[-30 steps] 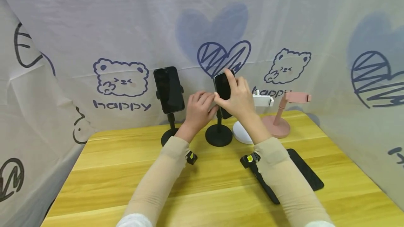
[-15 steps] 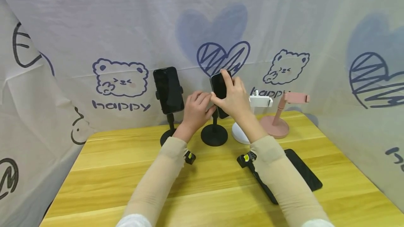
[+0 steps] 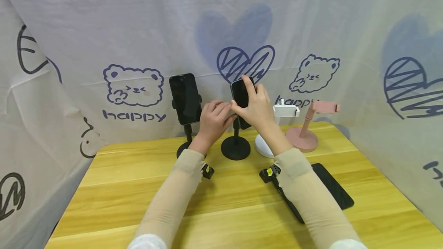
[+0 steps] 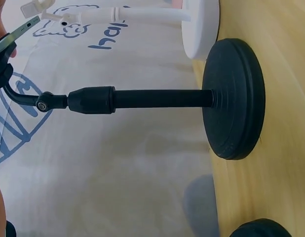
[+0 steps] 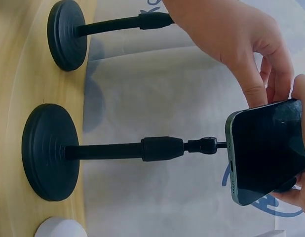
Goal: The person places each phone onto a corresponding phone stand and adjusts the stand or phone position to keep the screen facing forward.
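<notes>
A dark smartphone (image 3: 239, 93) stands upright and tilted in the holder of a black phone stand (image 3: 236, 148). My right hand (image 3: 257, 107) grips the phone across its width, thumb on the left edge and fingers round the top and right edge. At the phone's left edge is my left hand (image 3: 215, 120), its curled fingers reaching behind the phone to the holder; their tips are hidden. In the right wrist view, the left thumb and fingers (image 5: 256, 86) meet the edge of the phone (image 5: 263, 148). The left wrist view shows the stand's pole (image 4: 162, 98) and the phone's thin side (image 4: 17, 35).
Another black stand (image 3: 188, 135) holds a phone (image 3: 185, 99) on the left. A white stand (image 3: 286, 110) and a pink stand (image 3: 302, 138) are on the right. Near the right forearm a black phone (image 3: 332, 185) lies on the wooden table (image 3: 138, 187). Printed cloth (image 3: 155, 30) hangs behind.
Over the last second both hands, the phone and its stand have shifted slightly left. In the last half second they have hardly moved, and the right hand keeps its grip on the phone.
</notes>
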Demonstrator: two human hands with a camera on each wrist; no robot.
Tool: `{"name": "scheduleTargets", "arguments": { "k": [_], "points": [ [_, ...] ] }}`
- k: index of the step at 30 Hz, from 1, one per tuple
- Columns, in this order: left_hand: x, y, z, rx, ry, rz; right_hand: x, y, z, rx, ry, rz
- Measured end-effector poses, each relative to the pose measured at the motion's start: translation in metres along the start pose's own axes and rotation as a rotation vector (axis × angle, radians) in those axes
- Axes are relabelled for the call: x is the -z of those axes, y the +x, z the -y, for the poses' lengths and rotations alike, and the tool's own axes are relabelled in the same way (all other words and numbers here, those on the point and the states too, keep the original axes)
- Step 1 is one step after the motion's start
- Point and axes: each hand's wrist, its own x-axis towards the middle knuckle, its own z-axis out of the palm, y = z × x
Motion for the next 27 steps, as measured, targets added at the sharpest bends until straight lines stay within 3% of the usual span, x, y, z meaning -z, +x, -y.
{"name": "scheduleTargets", "arguments": {
  "k": [10, 27],
  "points": [
    [0.0035, 0.0028, 0.0048, -0.059, 0.051, -0.05, -0.0006, 0.0012, -0.0019, 0.026, 0.013, -0.026],
    [0.0097, 0.0086, 0.0032, -0.095, 0.072, -0.02, 0.0015, 0.0004, -0.0072, 0.009, 0.04, -0.023]
  ]
}}
